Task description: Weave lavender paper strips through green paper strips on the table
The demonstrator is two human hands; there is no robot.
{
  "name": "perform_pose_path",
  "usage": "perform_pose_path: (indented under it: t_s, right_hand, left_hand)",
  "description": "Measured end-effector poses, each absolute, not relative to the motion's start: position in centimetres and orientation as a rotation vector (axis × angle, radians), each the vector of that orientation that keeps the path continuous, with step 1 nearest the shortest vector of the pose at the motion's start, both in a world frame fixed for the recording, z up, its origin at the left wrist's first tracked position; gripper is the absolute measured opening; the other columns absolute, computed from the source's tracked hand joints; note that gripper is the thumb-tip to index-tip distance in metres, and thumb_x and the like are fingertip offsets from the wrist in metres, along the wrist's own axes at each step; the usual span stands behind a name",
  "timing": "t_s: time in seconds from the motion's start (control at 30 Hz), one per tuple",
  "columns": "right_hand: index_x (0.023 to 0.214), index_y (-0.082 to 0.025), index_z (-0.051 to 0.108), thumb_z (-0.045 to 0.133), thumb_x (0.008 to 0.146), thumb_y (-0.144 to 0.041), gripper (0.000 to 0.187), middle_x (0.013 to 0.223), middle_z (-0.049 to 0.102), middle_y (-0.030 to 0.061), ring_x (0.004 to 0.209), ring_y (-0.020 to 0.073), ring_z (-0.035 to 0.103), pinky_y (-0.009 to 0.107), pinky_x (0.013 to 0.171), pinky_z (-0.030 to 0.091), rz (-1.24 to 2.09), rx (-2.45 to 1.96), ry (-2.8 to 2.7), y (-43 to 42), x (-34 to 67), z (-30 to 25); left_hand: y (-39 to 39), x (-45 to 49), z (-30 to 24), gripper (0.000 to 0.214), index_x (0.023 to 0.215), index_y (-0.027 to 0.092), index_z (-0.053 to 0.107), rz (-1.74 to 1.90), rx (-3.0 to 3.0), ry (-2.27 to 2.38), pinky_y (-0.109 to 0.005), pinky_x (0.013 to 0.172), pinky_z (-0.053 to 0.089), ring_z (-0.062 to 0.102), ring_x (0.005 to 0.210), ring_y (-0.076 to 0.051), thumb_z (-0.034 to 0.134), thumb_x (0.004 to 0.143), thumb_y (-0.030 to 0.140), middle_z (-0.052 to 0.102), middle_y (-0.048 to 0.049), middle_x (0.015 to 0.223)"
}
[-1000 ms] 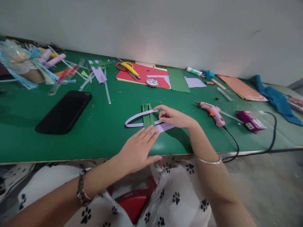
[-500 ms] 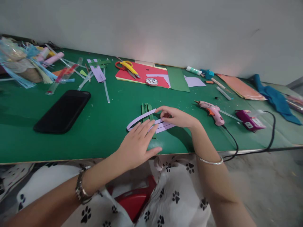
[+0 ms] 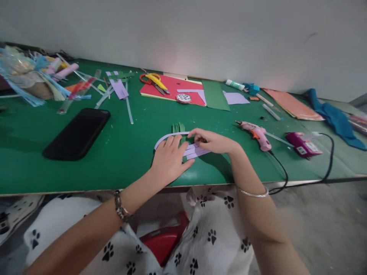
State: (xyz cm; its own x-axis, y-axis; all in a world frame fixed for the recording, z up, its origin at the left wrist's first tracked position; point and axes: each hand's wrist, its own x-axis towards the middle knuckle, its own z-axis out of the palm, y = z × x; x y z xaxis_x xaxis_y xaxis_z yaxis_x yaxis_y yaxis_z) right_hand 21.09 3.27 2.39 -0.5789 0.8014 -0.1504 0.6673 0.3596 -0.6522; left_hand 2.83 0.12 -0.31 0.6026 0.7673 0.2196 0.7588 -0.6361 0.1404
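Note:
Lilac paper strips [image 3: 195, 151] cross several dark green paper strips [image 3: 178, 127] near the front edge of the green table [image 3: 120, 152]. My left hand [image 3: 169, 160] lies flat on them with fingers stretched out, covering most of the green strips. My right hand [image 3: 213, 141] pinches the end of a lilac strip that curves in a loop [image 3: 162, 139] to the left.
A black phone [image 3: 77, 133] lies at left. A pink glue gun [image 3: 256, 133] with black cable and a magenta box [image 3: 302, 144] sit at right. Scissors [image 3: 151, 81] on red paper [image 3: 174, 89], green and lilac sheets lie behind. Craft clutter [image 3: 31, 80] fills the far left.
My left hand slid forward from the table edge onto the crossed strips and now presses them down. The lilac loop has flattened and shifted slightly. My right hand stays pinched.

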Motion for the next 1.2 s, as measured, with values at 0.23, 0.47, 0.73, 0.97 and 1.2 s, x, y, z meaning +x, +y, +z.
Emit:
perform_pose_path:
  t_s: [0.23, 0.47, 0.73, 0.97, 1.2]
  right_hand:
    - [0.1, -0.016, 0.044, 0.037, 0.071, -0.003, 0.033, 0.07, 0.048, -0.0025, 0.064, 0.0105, 0.045, 0.023, 0.062, 0.038, 0.966, -1.407, -2.423, 3.3, 21.3, 2.3]
    - [0.097, -0.016, 0.048, 0.039, 0.071, -0.006, 0.029, 0.069, 0.052, -0.002, 0.061, 0.01, 0.047, 0.022, 0.058, 0.038, 0.902, -1.45, -2.436, 3.2, 21.6, 2.4]
    - [0.101, -0.015, 0.053, 0.043, 0.077, -0.014, 0.026, 0.096, 0.06, 0.0094, 0.088, 0.0179, 0.054, 0.031, 0.079, 0.041, 0.333, -1.426, -2.232, 3.5, 19.7, 2.0]
    - [0.108, -0.022, 0.052, 0.046, 0.077, -0.011, 0.033, 0.116, 0.055, 0.0076, 0.109, 0.0226, 0.047, 0.047, 0.097, 0.017, 0.315, -1.592, -2.447, 4.0, 16.3, 1.9]
    - [0.102, -0.02, 0.055, 0.043, 0.076, -0.007, 0.032, 0.084, 0.06, 0.0013, 0.075, 0.0133, 0.052, 0.033, 0.078, 0.024, 0.407, -1.627, -2.386, 3.6, 16.2, 2.2]
  left_hand:
    - [0.2, 2.4, -0.3, 0.036, 0.102, 0.013, 0.057, 0.38, 2.799, 1.373, -0.041, 0.078, 0.042, 0.051, 0.097, -0.029, 0.05, 0.081, 0.042, 0.055, -0.013, 0.108]
    - [0.1, 1.5, -0.8, 0.035, 0.102, 0.014, 0.058, 0.455, 2.819, 1.376, -0.039, 0.076, 0.043, 0.052, 0.096, -0.028, 0.051, 0.081, 0.041, 0.055, -0.013, 0.109]
    - [-1.5, -0.7, -0.2, 0.041, 0.113, 0.012, 0.054, 0.626, 2.959, 1.222, -0.039, 0.077, 0.042, 0.051, 0.1, -0.029, 0.049, 0.082, 0.039, 0.053, -0.0159, 0.116]
    - [-3.4, -0.5, -1.2, 0.056, 0.125, 0.012, 0.047, 0.381, 2.986, 1.051, -0.042, 0.093, 0.038, 0.047, 0.114, -0.029, 0.043, 0.083, 0.051, 0.051, -0.0156, 0.126]
    - [-4.0, -0.5, -1.8, 0.062, 0.128, 0.008, 0.043, 0.243, 3.018, 1.077, -0.04, 0.099, 0.035, 0.042, 0.122, -0.027, 0.039, 0.085, 0.052, 0.046, -0.0146, 0.133]
